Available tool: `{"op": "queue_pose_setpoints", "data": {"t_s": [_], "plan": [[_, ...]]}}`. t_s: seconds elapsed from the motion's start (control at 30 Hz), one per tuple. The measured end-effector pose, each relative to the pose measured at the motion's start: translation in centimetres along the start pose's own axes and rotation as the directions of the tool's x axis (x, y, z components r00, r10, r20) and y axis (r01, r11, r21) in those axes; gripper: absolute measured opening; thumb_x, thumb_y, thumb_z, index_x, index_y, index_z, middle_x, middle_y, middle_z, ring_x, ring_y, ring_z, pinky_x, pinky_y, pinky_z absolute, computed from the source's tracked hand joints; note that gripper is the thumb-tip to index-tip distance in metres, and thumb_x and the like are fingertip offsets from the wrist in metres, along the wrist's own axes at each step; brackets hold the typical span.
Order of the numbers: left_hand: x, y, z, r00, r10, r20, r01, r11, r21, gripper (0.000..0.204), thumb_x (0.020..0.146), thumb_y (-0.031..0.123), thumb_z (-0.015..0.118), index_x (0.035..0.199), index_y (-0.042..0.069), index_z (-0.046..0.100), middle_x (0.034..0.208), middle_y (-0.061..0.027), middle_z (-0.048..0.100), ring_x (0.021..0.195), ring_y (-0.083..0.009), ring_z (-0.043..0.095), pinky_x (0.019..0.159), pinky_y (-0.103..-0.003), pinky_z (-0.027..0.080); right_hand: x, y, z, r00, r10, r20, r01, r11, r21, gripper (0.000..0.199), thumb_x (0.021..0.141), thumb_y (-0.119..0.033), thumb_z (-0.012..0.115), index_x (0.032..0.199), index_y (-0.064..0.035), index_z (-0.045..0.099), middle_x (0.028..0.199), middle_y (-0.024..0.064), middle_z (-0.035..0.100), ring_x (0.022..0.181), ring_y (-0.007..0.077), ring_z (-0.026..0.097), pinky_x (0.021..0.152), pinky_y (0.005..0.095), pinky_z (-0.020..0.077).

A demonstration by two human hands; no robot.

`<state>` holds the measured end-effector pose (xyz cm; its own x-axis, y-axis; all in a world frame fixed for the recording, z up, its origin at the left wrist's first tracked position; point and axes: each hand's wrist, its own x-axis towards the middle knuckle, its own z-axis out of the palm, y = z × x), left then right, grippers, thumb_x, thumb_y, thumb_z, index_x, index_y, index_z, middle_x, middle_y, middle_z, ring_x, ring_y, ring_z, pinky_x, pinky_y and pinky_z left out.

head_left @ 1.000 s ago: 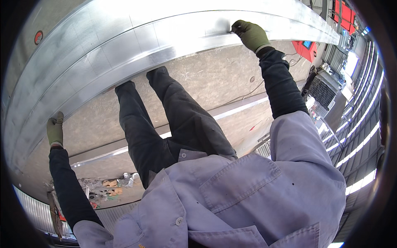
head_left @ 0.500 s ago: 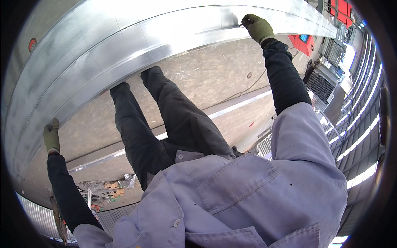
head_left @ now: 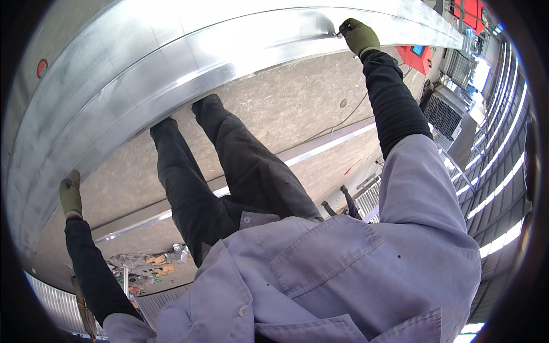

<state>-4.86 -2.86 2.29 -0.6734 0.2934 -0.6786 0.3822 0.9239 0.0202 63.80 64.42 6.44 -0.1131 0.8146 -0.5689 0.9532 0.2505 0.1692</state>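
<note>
Large galvanised sheet-metal panel [head_left: 171, 68] carried flat at arm's length, spanning the view above the concrete floor [head_left: 286, 114]. Left hand [head_left: 70, 194] and right hand [head_left: 359, 35], both in green gloves, close their fingers over opposite points of its folded near edge, wide apart, apparently to keep the long sheet from sagging.

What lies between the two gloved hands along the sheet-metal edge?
In the head view, only the folded edge of the metal sheet spans from left hand to right hand; nothing rests on it.
</note>
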Motion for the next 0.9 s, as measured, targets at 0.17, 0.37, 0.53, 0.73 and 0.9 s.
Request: {"op": "queue_pose_setpoints", "data": {"t_s": [0.17,0.37,0.53,0.73,0.9], "plan": [[0.1,0.2,-0.1,1.000,-0.004,0.031,0.004,1.000,0.001,0.068,0.095,0.068,0.072,0.086,0.002,0.059,0.079,-0.0047,0.053,0.077,-0.0207,0.045,0.073,-0.036,0.044,-0.3,0.2,-0.4,0.999,0.038,-0.023,-0.038,0.999,-0.024,0.018,0.103,-0.034,0.066,0.112,-0.0249,0.080,0.111,0.0054,0.080,0.107,0.0293,0.075,0.095,0.0412,0.0565],[-0.5,0.3,0.1,0.997,0.055,-0.046,-0.055,0.998,0.008,0.069,0.095,0.067,0.071,0.087,0.000,0.058,0.080,-0.0073,0.055,0.078,-0.0222,0.046,0.074,-0.038,0.045,-0.5,0.1,0.0,0.996,0.065,-0.053,-0.063,0.997,0.038,0.020,0.102,-0.035,0.067,0.113,-0.0235,0.079,0.112,0.0052,0.080,0.108,0.0288,0.075,0.095,0.0416,0.0566],[0.1,0.6,-0.3,0.999,0.014,0.029,-0.016,0.998,0.058,0.071,0.095,0.067,0.071,0.093,-0.003,0.061,0.084,-0.0123,0.061,0.080,-0.0252,0.051,0.078,-0.040,0.048,-0.5,0.8,0.3,0.995,0.091,-0.044,-0.088,0.994,0.068,0.025,0.102,-0.039,0.068,0.113,-0.0185,0.079,0.107,0.0061,0.081,0.100,0.0263,0.075,0.089,0.0403,0.0569],[-0.3,0.4,-0.3,0.999,0.050,0.003,-0.050,0.997,0.052,0.067,0.095,0.066,0.072,0.080,0.003,0.052,0.076,-0.0066,0.051,0.075,-0.0223,0.043,0.072,-0.039,0.045,-4.2,-0.7,0.6,0.926,0.368,-0.082,-0.077,0.398,0.914,0.030,0.101,-0.033,0.066,0.109,-0.0042,0.069,0.097,0.0097,0.078,0.086,0.0205,0.074,0.071,0.0346,0.0539],[0.0,0.7,0.2,0.998,0.058,-0.013,-0.059,0.998,-0.033,0.066,0.093,0.062,0.077,0.078,0.003,0.054,0.071,-0.0040,0.050,0.072,-0.0200,0.042,0.066,-0.039,0.043,-8.7,-1.5,5.8,0.845,0.534,-0.040,-0.011,0.091,0.996,0.023,0.103,-0.020,0.055,0.113,-0.0002,0.059,0.090,0.0146,0.074,0.071,0.0219,0.070,0.056,0.0344,0.0536]]}}
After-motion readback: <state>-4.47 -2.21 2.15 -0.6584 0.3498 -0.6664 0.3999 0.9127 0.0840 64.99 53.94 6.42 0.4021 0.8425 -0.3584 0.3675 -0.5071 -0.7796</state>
